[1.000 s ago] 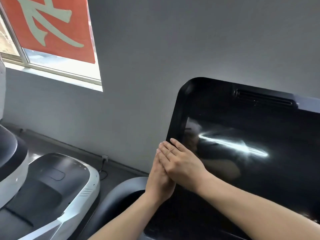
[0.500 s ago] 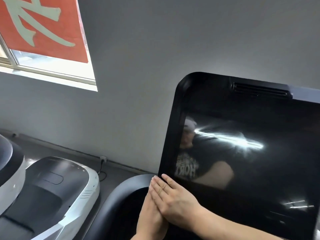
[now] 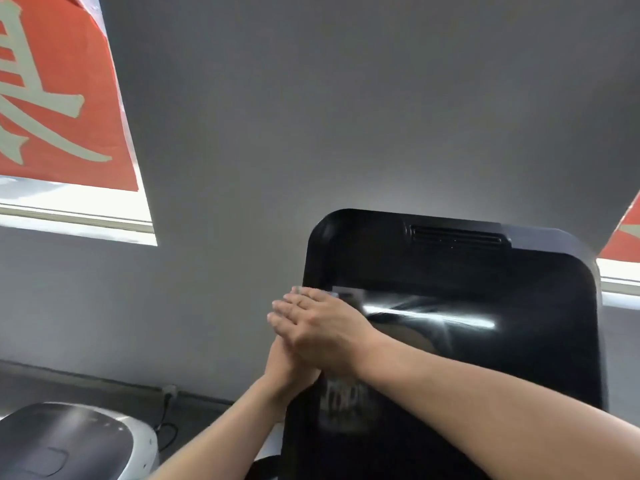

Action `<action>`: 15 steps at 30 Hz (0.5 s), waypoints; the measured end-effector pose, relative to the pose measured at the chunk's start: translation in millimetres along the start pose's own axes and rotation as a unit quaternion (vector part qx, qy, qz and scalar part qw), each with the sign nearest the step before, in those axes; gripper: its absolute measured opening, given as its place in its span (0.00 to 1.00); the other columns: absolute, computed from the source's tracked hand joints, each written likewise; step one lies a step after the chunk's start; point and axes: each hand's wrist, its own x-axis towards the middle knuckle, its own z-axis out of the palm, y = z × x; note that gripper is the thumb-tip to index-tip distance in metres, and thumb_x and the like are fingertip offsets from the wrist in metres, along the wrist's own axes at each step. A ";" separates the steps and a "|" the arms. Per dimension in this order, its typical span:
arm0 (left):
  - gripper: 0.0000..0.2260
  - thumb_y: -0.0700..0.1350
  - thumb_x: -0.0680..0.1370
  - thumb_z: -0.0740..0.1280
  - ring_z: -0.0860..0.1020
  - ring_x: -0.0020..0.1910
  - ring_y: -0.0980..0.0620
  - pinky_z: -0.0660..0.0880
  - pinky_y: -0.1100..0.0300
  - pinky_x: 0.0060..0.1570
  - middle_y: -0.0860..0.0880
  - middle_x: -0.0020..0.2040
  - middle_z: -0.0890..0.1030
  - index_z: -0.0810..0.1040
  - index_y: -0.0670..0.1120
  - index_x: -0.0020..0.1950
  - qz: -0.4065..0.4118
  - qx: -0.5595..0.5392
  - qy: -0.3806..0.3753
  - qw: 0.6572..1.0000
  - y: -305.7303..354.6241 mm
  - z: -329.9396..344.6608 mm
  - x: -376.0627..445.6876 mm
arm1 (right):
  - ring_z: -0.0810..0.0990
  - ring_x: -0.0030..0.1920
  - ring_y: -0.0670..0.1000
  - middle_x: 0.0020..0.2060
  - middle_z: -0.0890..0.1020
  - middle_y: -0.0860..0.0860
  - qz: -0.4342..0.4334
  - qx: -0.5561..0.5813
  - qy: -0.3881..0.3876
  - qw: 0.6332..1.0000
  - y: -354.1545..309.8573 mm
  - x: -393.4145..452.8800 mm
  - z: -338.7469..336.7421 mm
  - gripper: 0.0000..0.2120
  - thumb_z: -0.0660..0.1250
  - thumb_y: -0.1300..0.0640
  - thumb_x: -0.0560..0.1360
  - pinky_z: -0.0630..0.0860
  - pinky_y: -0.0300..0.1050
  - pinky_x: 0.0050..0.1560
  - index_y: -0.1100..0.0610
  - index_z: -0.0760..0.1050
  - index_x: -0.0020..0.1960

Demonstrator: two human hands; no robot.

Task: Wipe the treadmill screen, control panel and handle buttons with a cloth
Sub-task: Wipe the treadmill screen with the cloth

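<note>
The treadmill's glossy black screen [image 3: 485, 341] stands upright at centre right, with a vent slot [image 3: 457, 237] along its top. My right hand [image 3: 325, 327] lies flat, fingers straight, on the screen's left edge near the upper corner. Under it is my left hand [image 3: 285, 370], also flat, with the fingers of both hands overlapping. The right hand covers most of the left. No cloth shows between or under the hands. The glass reflects a streak of light and a blurred figure.
A grey wall [image 3: 346, 116] rises behind the screen. A window with a red banner [image 3: 52, 98] is at upper left, and another window [image 3: 620, 271] at right. Lower left is a white and black machine housing [image 3: 69, 441], with a cable and socket [image 3: 169, 393] by the wall.
Both stacked hands slid down the screen's left edge to the lower corner, then back up near the upper corner. The view has tilted up and shifted right.
</note>
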 end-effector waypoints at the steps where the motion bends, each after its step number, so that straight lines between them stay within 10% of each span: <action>1: 0.25 0.47 0.86 0.62 0.75 0.73 0.39 0.66 0.56 0.75 0.34 0.76 0.72 0.65 0.35 0.79 -0.016 -0.009 0.029 0.999 3.9 -6.4 20.9 | 0.75 0.74 0.62 0.73 0.76 0.61 0.008 0.037 0.005 0.999 15.2 6.0 -9.9 0.26 0.49 0.63 0.81 0.68 0.57 0.76 0.61 0.75 0.74; 5: 0.36 0.57 0.80 0.48 0.55 0.81 0.37 0.47 0.48 0.79 0.31 0.81 0.58 0.53 0.35 0.82 0.146 0.072 0.003 0.987 24.8 -29.8 84.3 | 0.59 0.83 0.58 0.82 0.62 0.62 0.065 0.091 -0.022 0.993 76.3 26.9 -39.2 0.28 0.49 0.67 0.82 0.46 0.45 0.81 0.62 0.61 0.83; 7: 0.32 0.50 0.81 0.55 0.62 0.78 0.31 0.58 0.37 0.76 0.28 0.77 0.65 0.62 0.31 0.79 0.181 0.091 -0.011 0.979 31.8 -43.2 111.2 | 0.57 0.84 0.56 0.83 0.60 0.59 0.099 0.112 -0.021 0.988 100.5 35.1 -42.6 0.28 0.52 0.64 0.83 0.47 0.45 0.82 0.59 0.59 0.84; 12: 0.23 0.40 0.83 0.64 0.71 0.76 0.42 0.66 0.52 0.76 0.37 0.77 0.70 0.67 0.37 0.78 0.103 0.025 -0.080 0.991 67.7 -77.9 146.1 | 0.66 0.79 0.54 0.80 0.69 0.55 0.196 0.182 -0.012 0.963 138.8 40.1 -51.3 0.25 0.50 0.51 0.88 0.57 0.45 0.78 0.55 0.61 0.83; 15: 0.14 0.43 0.82 0.64 0.81 0.57 0.60 0.78 0.57 0.62 0.46 0.63 0.79 0.74 0.45 0.67 0.092 -0.060 -0.063 0.992 65.4 -86.9 148.2 | 0.67 0.77 0.57 0.77 0.72 0.54 0.209 0.166 -0.031 0.963 148.9 29.2 -49.1 0.28 0.47 0.40 0.87 0.60 0.51 0.79 0.47 0.58 0.84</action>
